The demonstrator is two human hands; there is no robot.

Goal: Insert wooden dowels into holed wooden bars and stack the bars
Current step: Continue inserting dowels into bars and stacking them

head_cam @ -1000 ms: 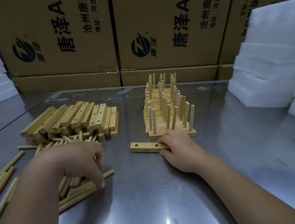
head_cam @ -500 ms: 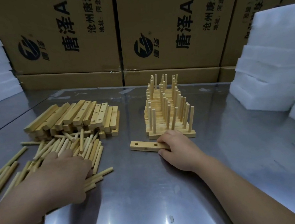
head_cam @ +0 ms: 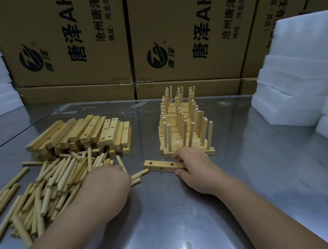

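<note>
The holed bar (head_cam: pixel 158 166) lies flat on the worktop (head_cam: pixel 261 175), long axis 9-to-3 o'clock, its 3 o'clock end pinched by the right hand (head_cam: pixel 194 169), just 3 o'clock of the left hand (head_cam: pixel 107 184), which covers the loose dowels (head_cam: pixel 55 182), grasp hidden.

Open lane between bar pile (head_cam: pixel 85 130) and pegged stack (head_cam: pixel 185 134); loose dowels (head_cam: pixel 52 184) crowd left; foam (head_cam: pixel 297 86) walls right.
</note>
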